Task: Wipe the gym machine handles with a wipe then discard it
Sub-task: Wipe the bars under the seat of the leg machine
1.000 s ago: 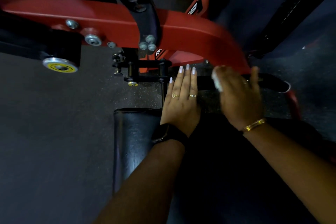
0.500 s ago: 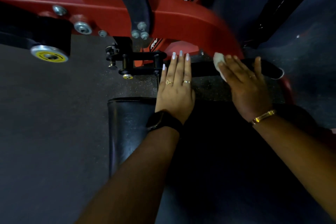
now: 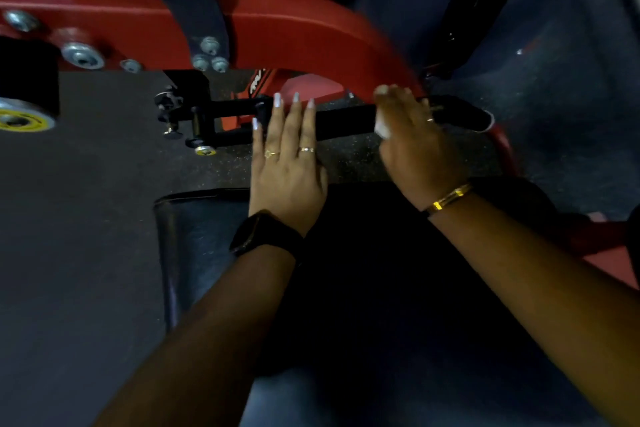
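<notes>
The left hand (image 3: 287, 163) lies flat, fingers straight and together, on the black handle (image 3: 346, 121). The blurred right hand (image 3: 419, 146) presses one white wipe (image 3: 382, 128), mostly hidden beneath its outstretched fingers, against that handle. Two hands, one wipe.

The left forearm (image 3: 207, 322) and right forearm (image 3: 536, 270) reach forward, both bare. The left hand (image 3: 287, 166) lies flat, palm down, fingers straight and close together, with a dark watch (image 3: 263, 234) at the wrist. The right hand (image 3: 417, 149), blurred, is palm down with fingers extended, pressing a white wipe (image 3: 382, 128). A gold bangle (image 3: 448, 199) circles its wrist.
</notes>
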`<state>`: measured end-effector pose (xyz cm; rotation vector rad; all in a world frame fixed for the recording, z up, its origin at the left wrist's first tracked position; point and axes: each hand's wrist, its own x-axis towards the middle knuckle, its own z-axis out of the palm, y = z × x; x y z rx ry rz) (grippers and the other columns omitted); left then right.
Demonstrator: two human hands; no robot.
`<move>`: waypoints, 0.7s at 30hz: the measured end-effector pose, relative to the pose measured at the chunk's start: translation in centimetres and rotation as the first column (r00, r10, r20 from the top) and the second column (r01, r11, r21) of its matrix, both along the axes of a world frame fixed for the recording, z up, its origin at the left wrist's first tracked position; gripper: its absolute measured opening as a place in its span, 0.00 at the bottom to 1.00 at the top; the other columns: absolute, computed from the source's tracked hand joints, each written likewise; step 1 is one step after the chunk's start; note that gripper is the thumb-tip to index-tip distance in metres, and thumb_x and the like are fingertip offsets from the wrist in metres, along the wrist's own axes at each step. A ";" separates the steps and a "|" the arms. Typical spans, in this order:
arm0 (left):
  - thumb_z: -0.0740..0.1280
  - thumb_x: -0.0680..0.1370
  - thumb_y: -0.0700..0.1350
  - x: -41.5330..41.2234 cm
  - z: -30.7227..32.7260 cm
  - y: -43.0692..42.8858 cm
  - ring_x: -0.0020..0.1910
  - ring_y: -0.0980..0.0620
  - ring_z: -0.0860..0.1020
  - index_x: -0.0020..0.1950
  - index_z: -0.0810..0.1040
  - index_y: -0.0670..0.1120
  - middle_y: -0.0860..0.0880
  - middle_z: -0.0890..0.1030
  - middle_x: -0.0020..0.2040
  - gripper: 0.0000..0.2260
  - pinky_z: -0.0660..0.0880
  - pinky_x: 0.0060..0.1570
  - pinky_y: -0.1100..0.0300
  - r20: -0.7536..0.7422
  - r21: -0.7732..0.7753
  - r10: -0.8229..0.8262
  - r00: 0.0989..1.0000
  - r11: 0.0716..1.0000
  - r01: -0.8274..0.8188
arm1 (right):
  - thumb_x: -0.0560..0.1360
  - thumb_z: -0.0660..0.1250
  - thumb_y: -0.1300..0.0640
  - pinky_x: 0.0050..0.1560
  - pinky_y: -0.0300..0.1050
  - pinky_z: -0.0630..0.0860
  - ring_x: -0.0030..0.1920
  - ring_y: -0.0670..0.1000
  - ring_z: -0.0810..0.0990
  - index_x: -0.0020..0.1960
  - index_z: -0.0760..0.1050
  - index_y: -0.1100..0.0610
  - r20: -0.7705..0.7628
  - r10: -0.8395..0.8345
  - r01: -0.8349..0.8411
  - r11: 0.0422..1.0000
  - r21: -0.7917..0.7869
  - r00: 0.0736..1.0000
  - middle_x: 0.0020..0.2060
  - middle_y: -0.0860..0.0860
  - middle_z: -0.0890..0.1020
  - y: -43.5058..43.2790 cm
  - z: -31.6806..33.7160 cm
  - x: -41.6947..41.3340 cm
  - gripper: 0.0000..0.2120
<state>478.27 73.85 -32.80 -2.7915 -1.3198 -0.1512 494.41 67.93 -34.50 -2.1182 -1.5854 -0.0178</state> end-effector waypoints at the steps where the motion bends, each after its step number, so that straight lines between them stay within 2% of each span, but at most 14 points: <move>1: 0.58 0.72 0.45 0.0 -0.1 0.0 0.76 0.43 0.52 0.76 0.57 0.41 0.43 0.59 0.76 0.32 0.48 0.73 0.44 0.005 0.011 0.000 1.000 1.000 0.000 | 0.72 0.56 0.68 0.62 0.62 0.70 0.62 0.65 0.75 0.64 0.72 0.67 0.020 0.033 -0.033 0.999 0.018 0.999 0.62 0.65 0.75 -0.2 -0.2 -0.3 0.21; 4: 0.62 0.71 0.41 0.1 -0.1 0.0 0.76 0.42 0.51 0.75 0.60 0.41 0.43 0.61 0.76 0.32 0.46 0.73 0.44 0.042 0.065 -0.023 0.999 0.998 0.020 | 0.73 0.53 0.69 0.62 0.59 0.70 0.63 0.64 0.73 0.65 0.71 0.66 0.078 0.091 -0.093 0.995 0.024 0.993 0.65 0.64 0.73 -2.1 -1.5 1.2 0.22; 8: 0.65 0.69 0.36 2.6 -0.5 -1.0 0.75 0.43 0.54 0.72 0.68 0.44 0.46 0.67 0.73 0.29 0.41 0.73 0.46 0.054 0.125 -0.201 0.978 0.973 0.193 | 0.73 0.52 0.69 0.57 0.60 0.75 0.63 0.64 0.74 0.69 0.68 0.64 -0.006 -0.177 0.177 0.983 -0.042 0.984 0.65 0.63 0.72 -3.6 -2.9 4.9 0.24; 10: 0.63 0.70 0.37 5.4 -0.9 -2.1 0.74 0.41 0.59 0.70 0.70 0.44 0.45 0.70 0.71 0.27 0.46 0.72 0.44 0.103 0.103 -0.224 0.969 0.972 0.213 | 0.72 0.53 0.68 0.51 0.61 0.78 0.58 0.64 0.77 0.65 0.72 0.65 -0.062 -0.251 0.244 0.965 -0.097 0.966 0.62 0.64 0.75 -2.5 -2.8 5.0 0.23; 11: 0.62 0.71 0.38 6.9 -1.0 -2.7 0.73 0.40 0.60 0.70 0.70 0.42 0.44 0.71 0.70 0.26 0.48 0.71 0.44 0.134 0.066 -0.210 0.968 0.977 0.203 | 0.72 0.54 0.67 0.50 0.62 0.78 0.57 0.64 0.78 0.63 0.74 0.66 -0.068 -0.248 0.242 0.967 -0.077 0.966 0.60 0.64 0.77 -1.8 -2.6 4.7 0.22; 12: 0.60 0.71 0.38 8.1 -1.0 -3.3 0.73 0.38 0.60 0.71 0.69 0.41 0.42 0.70 0.71 0.26 0.49 0.71 0.44 0.168 0.013 -0.189 0.967 0.982 0.190 | 0.72 0.54 0.65 0.52 0.62 0.77 0.58 0.64 0.78 0.62 0.74 0.66 -0.090 -0.218 0.214 0.976 -0.045 0.972 0.60 0.64 0.77 -1.1 -2.3 4.1 0.21; 14: 0.57 0.73 0.40 9.9 -1.3 -4.4 0.74 0.38 0.56 0.73 0.64 0.38 0.41 0.65 0.73 0.27 0.47 0.71 0.45 0.208 -0.107 -0.132 0.969 0.982 0.156 | 0.75 0.53 0.60 0.62 0.62 0.70 0.65 0.62 0.72 0.65 0.71 0.65 -0.129 -0.115 0.108 0.992 -0.063 0.985 0.65 0.62 0.73 -1.2 -1.9 3.1 0.22; 16: 0.52 0.75 0.43 10.7 -1.9 -4.9 0.75 0.39 0.53 0.75 0.60 0.39 0.40 0.61 0.75 0.28 0.46 0.72 0.46 0.178 -0.140 -0.107 0.978 0.981 0.132 | 0.76 0.54 0.59 0.64 0.61 0.67 0.68 0.60 0.69 0.68 0.68 0.63 -0.136 -0.096 0.082 0.991 -0.108 0.986 0.68 0.59 0.70 -2.7 -2.2 3.3 0.22; 19: 0.50 0.73 0.44 11.3 -2.9 -4.9 0.76 0.41 0.54 0.75 0.59 0.41 0.40 0.59 0.76 0.29 0.47 0.72 0.45 0.047 -0.019 -0.129 0.991 0.991 0.129 | 0.75 0.60 0.69 0.54 0.61 0.77 0.63 0.61 0.74 0.69 0.68 0.63 -0.094 -0.255 0.245 0.964 -0.107 0.962 0.67 0.61 0.71 -3.9 -3.4 5.9 0.23; 21: 0.51 0.76 0.45 11.6 -3.7 -5.0 0.76 0.41 0.52 0.76 0.56 0.42 0.41 0.57 0.76 0.28 0.46 0.72 0.44 -0.012 0.053 -0.126 0.992 0.991 0.127 | 0.77 0.56 0.71 0.62 0.59 0.72 0.69 0.60 0.67 0.73 0.62 0.60 -0.201 -0.323 0.276 0.933 -0.232 0.925 0.72 0.59 0.64 -2.8 -3.4 7.4 0.25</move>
